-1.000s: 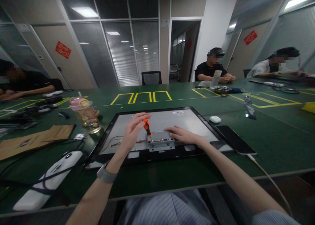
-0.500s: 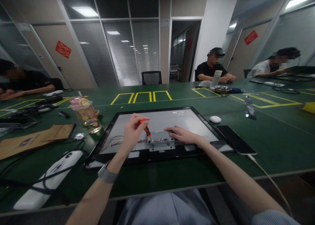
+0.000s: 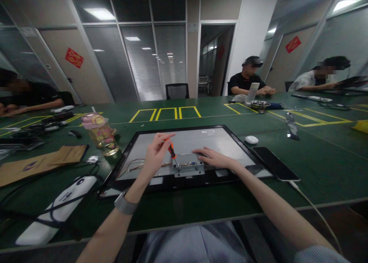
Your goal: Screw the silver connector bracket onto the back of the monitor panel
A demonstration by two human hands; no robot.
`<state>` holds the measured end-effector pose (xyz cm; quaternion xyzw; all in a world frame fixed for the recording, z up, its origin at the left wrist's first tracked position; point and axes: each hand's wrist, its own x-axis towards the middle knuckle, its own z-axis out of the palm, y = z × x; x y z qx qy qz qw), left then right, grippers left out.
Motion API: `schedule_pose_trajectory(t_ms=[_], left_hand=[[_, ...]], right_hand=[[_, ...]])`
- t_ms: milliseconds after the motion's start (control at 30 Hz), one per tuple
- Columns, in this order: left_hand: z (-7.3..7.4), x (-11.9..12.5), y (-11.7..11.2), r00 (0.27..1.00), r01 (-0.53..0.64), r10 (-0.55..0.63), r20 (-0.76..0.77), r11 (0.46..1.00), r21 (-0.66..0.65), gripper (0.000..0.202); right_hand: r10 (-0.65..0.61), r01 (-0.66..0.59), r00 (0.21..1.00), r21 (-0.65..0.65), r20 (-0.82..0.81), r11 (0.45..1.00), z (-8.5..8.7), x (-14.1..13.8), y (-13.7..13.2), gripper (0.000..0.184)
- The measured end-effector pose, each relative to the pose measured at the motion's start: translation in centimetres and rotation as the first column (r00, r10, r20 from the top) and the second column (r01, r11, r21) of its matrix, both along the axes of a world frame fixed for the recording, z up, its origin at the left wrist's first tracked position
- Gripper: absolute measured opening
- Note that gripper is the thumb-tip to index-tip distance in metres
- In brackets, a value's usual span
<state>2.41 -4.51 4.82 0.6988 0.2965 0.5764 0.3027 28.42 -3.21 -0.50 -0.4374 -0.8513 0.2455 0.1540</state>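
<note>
A display panel (image 3: pixel 184 140) with a black frame lies on its face, its grey metal back up. Near its front edge sits a small metal bracket (image 3: pixel 188 171) with connector ports. My left hand (image 3: pixel 156 152) holds an orange and black screwdriver (image 3: pixel 171 150) by its handle, fingers closed round the top. The screwdriver leans, and its tip points down at the left part of the bracket. My right hand (image 3: pixel 215 157) lies flat on the panel and the bracket's right side, fingers stretched out. Thin wires (image 3: pixel 132 167) run over the panel left of the bracket.
Left of the panel stand a drink cup (image 3: pixel 100 134) and a white power strip (image 3: pixel 57 209) with black cables; a brown paper envelope (image 3: pixel 43 163) lies beyond. On the right are a phone (image 3: pixel 274 163) with its cable and a white earbud case (image 3: pixel 251 139). Several people sit around the table.
My left hand's fingers have shifted slightly at the screwdriver's handle, the index finger now straighter. My right hand and the panel have stayed put.
</note>
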Motion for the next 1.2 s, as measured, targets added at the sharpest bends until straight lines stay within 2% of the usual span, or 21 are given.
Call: schedule_pose_trajectory(t_ms=[133,300,367,467,567,733,800,1000,1200], left_hand=[[-0.45,0.04,0.26,0.987,0.117,-0.108,0.121,0.99,-0.075,0.029],[-0.03,0.06,0.04,1.0,-0.018,0.018,0.006,1.0,0.015,0.017],[0.13,0.06,-0.08,1.0,-0.023,0.023,-0.014,1.0,0.016,0.017],[-0.08,0.04,-0.01,0.995,0.093,-0.089,0.049,0.993,-0.075,0.027],[-0.41,0.07,0.18,0.972,0.204,-0.185,0.144,0.971,-0.122,0.026],[-0.01,0.16,-0.01,0.999,0.048,-0.048,0.023,0.998,-0.027,0.015],[0.13,0.14,-0.09,1.0,0.022,-0.022,0.01,1.0,-0.009,0.014],[-0.47,0.1,0.34,0.975,0.173,-0.154,0.162,0.979,-0.112,0.027],[0.03,0.12,0.13,0.999,-0.014,0.015,0.041,1.0,-0.008,0.015]], right_hand=[[0.012,-0.012,1.0,0.012,-0.01,1.0,0.05,-0.01,-0.03,0.052],[-0.007,0.007,1.0,0.003,0.0,1.0,0.02,0.03,-0.03,0.053],[-0.021,0.021,1.0,-0.008,0.006,1.0,0.1,-0.01,-0.11,0.053],[-0.024,0.024,1.0,-0.017,0.007,1.0,0.26,-0.11,-0.25,0.053],[-0.02,0.02,1.0,-0.016,0.007,1.0,0.26,-0.13,-0.24,0.052],[-0.024,0.024,1.0,-0.013,-0.004,1.0,-0.02,0.05,-0.06,0.053],[-0.027,0.027,1.0,-0.017,-0.006,0.999,-0.05,0.08,-0.04,0.053],[0.014,-0.013,1.0,0.023,-0.007,1.0,-0.09,-0.04,0.06,0.052],[0.018,-0.018,1.0,0.015,-0.017,1.0,-0.46,0.06,0.33,0.052]])
